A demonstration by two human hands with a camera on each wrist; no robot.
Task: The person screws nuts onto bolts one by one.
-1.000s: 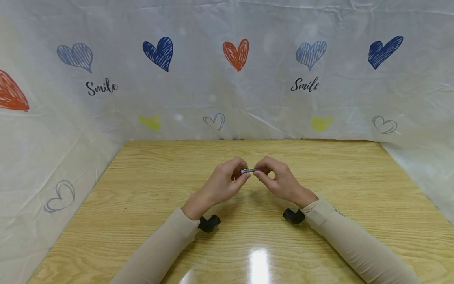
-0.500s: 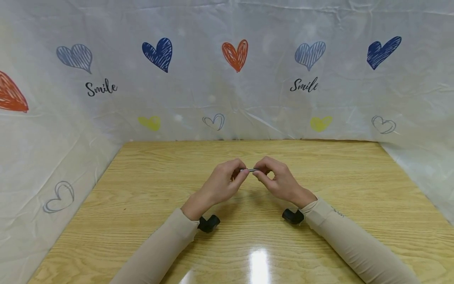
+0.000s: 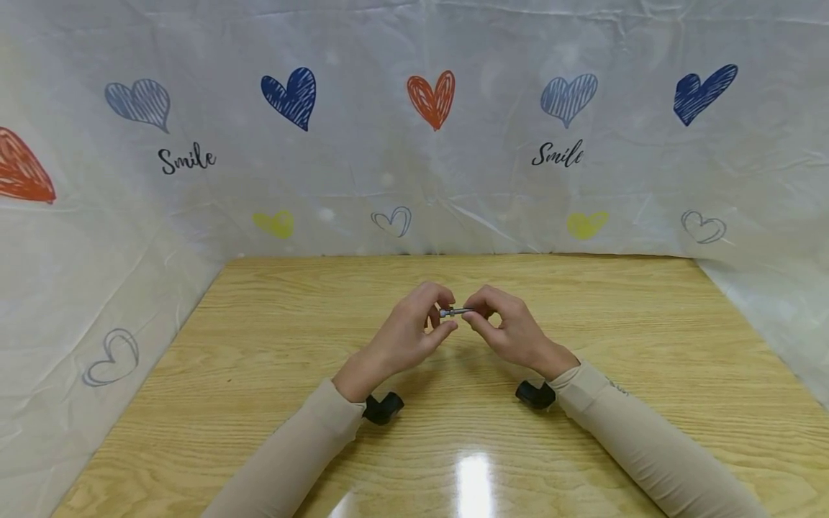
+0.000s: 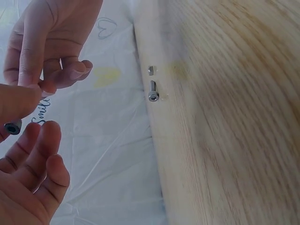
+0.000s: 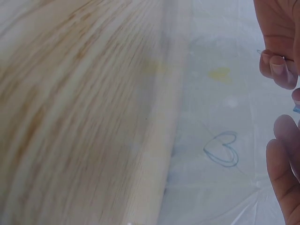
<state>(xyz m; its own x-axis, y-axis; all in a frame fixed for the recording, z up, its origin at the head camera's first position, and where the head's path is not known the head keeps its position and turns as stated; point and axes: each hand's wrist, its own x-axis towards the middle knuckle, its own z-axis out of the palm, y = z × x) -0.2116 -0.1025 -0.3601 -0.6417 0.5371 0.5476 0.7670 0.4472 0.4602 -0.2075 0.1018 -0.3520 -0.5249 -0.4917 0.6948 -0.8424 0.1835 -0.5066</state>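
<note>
My right hand (image 3: 518, 334) pinches the shank end of a small metal bolt (image 3: 459, 311) between thumb and fingers, over the table. A nut (image 3: 452, 312) sits on the bolt near its head. Around the head end is my left hand (image 3: 411, 327), its thumb and index finger spread apart with the bolt between them. In the left wrist view, the socket head (image 4: 12, 127) shows at the left edge. The right wrist view catches only parts of the left hand (image 5: 280, 40) and right hand (image 5: 283, 168); most of the bolt is hidden there.
A second socket-head bolt (image 4: 153, 92) and a loose nut (image 4: 151, 70) lie on the wooden table (image 4: 234, 117) in the left wrist view; the head view does not show them. A white sheet printed with hearts (image 3: 388, 173) hangs behind the table.
My left thumb and index finger have spread away from the bolt, uncovering its head and nut, which they covered half a second ago. The right hand keeps its pinch and place.
</note>
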